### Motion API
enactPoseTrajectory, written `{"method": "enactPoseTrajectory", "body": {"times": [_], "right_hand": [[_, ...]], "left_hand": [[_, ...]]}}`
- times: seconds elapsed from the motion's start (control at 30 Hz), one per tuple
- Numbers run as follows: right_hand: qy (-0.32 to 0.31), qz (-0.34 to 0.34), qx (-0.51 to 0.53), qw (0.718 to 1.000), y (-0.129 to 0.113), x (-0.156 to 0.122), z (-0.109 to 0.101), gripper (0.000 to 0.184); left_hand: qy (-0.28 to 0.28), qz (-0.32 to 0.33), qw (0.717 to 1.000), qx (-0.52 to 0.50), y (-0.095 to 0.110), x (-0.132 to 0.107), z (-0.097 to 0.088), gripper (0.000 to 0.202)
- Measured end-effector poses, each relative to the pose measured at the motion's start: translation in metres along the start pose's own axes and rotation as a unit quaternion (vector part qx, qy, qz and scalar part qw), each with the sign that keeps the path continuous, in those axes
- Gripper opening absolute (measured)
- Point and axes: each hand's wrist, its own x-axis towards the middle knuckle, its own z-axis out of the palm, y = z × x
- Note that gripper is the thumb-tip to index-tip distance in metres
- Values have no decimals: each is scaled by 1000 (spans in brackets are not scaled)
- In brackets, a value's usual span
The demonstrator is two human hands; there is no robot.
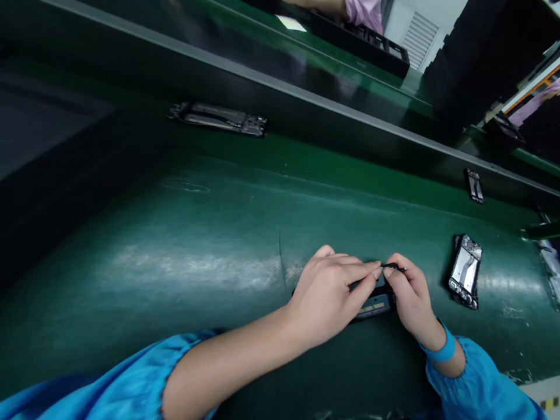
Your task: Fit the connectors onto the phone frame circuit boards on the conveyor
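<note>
Head view: flat black rectangular device (371,308) beneath left fingers (361,272)
Right fingers (399,283), at its right end, pinch thin black strip (394,266); left narrow, hold unclear.

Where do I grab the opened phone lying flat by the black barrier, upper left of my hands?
I'd try the opened phone by its long edges, mid-length, from above and your near side: it lies flat, inner parts exposed upward, the black barrier close behind.
</note>
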Motion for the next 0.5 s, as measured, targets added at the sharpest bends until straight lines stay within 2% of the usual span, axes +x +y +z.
{"method": "enactPoseTrajectory", "body": {"times": [0.17, 0.43, 0.5], "right_hand": [[-15, 9, 62, 998, 2, 2, -2, 22], [3, 30, 34, 999, 3, 5, 2, 26], [36, 50, 39, 997, 5, 16, 1, 24]], "left_hand": [[-14, -26, 999, -20, 0, 3, -2, 26], [-31, -27, 999, -11, 6, -2, -2, 28], [-38, -16, 999, 15, 0, 7, -7, 28]]}}
